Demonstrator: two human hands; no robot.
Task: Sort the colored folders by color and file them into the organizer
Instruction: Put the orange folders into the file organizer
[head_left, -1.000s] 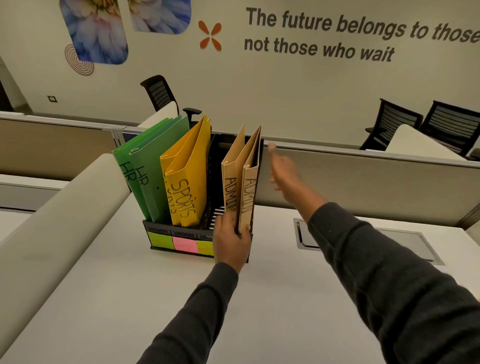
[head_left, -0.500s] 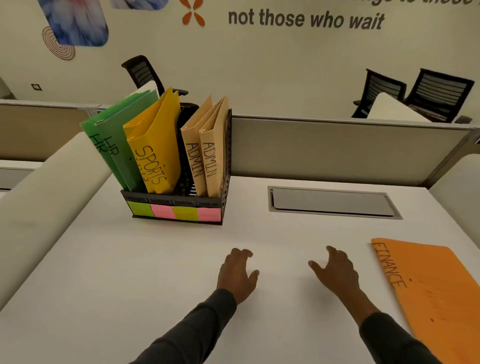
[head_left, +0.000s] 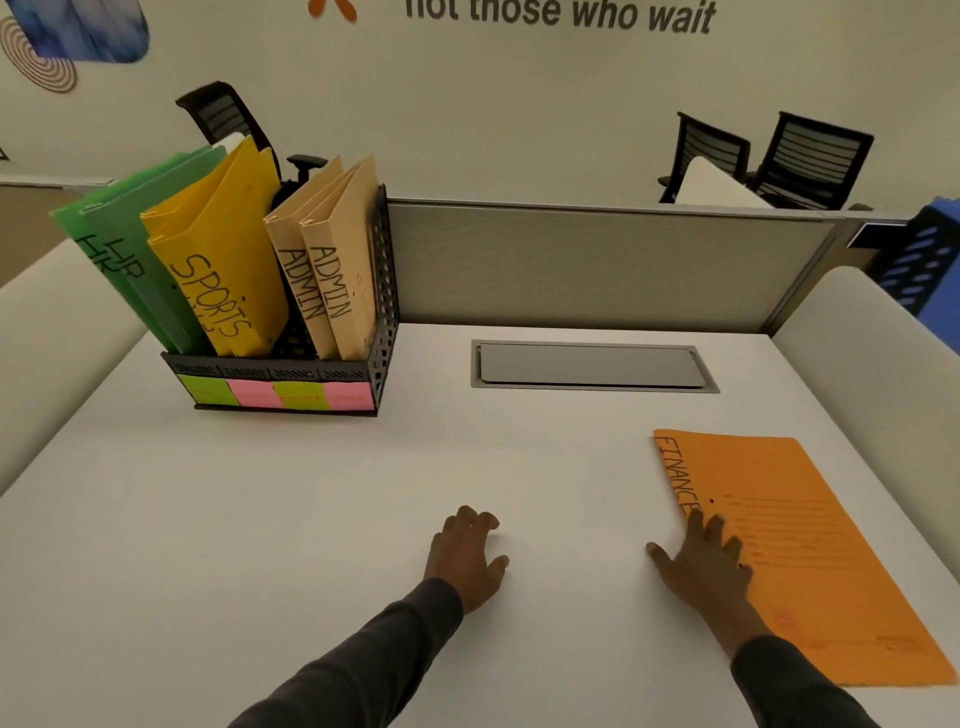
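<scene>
Far left on the desk (head_left: 260, 519): black organizer (head_left: 382, 332) w/ green HR folders (head_left: 130, 260), yellow SPORTS folders (head_left: 223, 270) and tan ADMIN folders (head_left: 337, 270) standing in its slots; one slot btwn yellow and tan looks empty. Center: left hand (head_left: 465, 558), fingers loosely curled, holding nothing, resting on bare desk, well apart from any folder. Right: right hand (head_left: 701, 566), fingers spread flat, tips touching the near left edge of the orange FINANCE folder (head_left: 805, 545). Folder lies flat; long axis runs away from the person, angled right. Right hand is clearly nearer, so prob. the one to lift it.

Beige lettered wall (head_left: 519, 93), grey partition (head_left: 597, 265), black mesh chairs (head_left: 810, 161).
</scene>
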